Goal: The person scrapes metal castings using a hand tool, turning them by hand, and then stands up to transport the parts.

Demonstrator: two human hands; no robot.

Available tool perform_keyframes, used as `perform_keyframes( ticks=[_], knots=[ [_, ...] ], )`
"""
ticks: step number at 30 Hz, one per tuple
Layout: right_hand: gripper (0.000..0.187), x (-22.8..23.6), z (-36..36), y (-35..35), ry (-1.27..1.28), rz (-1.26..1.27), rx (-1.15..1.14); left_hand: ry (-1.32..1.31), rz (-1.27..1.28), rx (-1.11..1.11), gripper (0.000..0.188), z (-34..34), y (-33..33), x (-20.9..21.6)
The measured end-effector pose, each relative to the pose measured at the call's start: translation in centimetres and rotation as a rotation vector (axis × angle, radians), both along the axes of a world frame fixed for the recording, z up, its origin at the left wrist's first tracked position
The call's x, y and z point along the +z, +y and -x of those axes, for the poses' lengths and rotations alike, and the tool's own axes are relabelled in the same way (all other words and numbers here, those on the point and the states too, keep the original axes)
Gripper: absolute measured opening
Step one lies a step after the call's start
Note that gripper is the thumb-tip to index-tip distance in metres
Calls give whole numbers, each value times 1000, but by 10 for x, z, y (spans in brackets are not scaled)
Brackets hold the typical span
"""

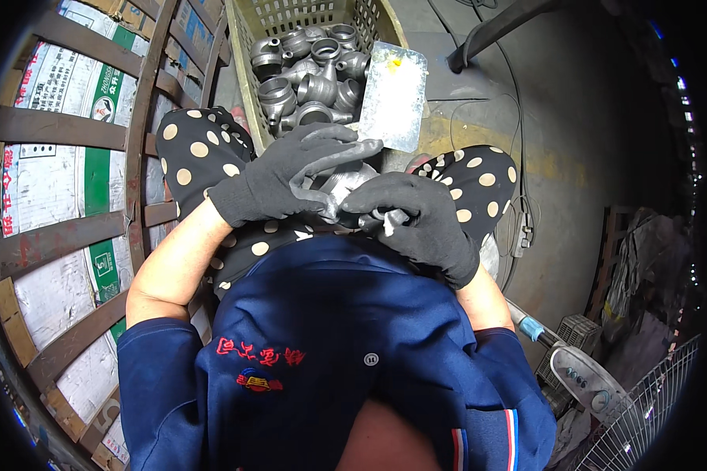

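Note:
A silvery cast metal part (347,182) with a rounded body sits in front of my lap, between my two dark-gloved hands. My left hand (287,171) is closed around its left side, thumb below and fingers over the top. My right hand (426,220) grips its right side, and a small shiny bit of metal (395,220) shows at the fingertips. Whether that bit belongs to the casting or is separate, I cannot tell. Just beyond my hands, similar grey metal castings (314,82) with round openings and short necks fill a yellowish plastic basket (247,71).
A pale, scuffed flat panel (393,98) leans at the basket's right edge. Rusty metal slats (59,127) enclose cartons on the left. Cables (518,102) and a dark metal leg (495,35) are at right. A fan with a wire guard (644,416) stands at lower right.

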State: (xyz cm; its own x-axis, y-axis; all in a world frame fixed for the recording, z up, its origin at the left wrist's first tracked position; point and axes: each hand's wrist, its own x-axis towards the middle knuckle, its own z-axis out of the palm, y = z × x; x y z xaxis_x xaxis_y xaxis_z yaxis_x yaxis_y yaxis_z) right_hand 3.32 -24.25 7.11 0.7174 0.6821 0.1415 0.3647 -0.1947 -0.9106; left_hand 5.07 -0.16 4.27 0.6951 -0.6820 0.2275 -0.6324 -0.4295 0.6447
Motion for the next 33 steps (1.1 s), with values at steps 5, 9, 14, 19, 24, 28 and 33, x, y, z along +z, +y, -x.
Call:
perform_keyframes(
  ticks=[5,9,14,19,24,28,33],
  knots=[
    [28,4,-2,1,66,-11,-106,-28,120,35,66,10,1,-1],
    [27,-4,-1,-2,257,-98,-143,-83,171,87,59,20,0,-7],
    [25,-1,-3,-2,365,-91,-144,-245,187,151,52,42,1,-2],
    [28,-14,-9,-3,63,-28,-188,823,604,581,59,43,-8,20],
    [30,1,-11,9,-40,2,-27,1149,574,254,52,26,-12,-24],
    [34,3,-16,4,-104,16,44,1403,885,193,51,25,-20,-19],
    [71,20,-23,-9,363,-4,-201,1279,951,340,53,31,-16,-24]
  ],
)
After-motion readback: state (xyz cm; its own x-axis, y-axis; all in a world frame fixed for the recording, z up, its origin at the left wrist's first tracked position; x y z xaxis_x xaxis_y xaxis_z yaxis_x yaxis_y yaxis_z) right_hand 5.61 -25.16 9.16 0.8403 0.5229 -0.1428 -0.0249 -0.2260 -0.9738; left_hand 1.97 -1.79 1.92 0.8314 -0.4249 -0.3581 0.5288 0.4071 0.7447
